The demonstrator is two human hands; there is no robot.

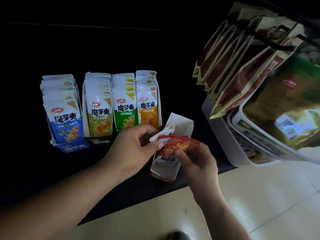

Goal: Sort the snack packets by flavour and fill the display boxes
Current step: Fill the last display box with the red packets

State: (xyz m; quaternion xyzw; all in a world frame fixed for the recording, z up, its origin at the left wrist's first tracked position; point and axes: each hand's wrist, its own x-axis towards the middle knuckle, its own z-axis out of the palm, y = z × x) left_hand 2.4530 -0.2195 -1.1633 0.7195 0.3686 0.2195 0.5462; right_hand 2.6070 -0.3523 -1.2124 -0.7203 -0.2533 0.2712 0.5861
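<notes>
Red packets [180,145] held over the red display box [161,172].
Nearest, the right grip [195,161] pinches one red packet and the left grip [136,142] pinches another beside it, both just above the open box lying on the dark worktop [26,161]. Beyond stand four filled boxes in a row, packets upright: blue box [65,123], yellow box [98,118], green box [125,113], orange box [149,110].

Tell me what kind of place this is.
Probably a small shop or stockroom: four flavour-sorted display boxes of snack packets, a bunch of brown bags, and stacked green packs.
</notes>
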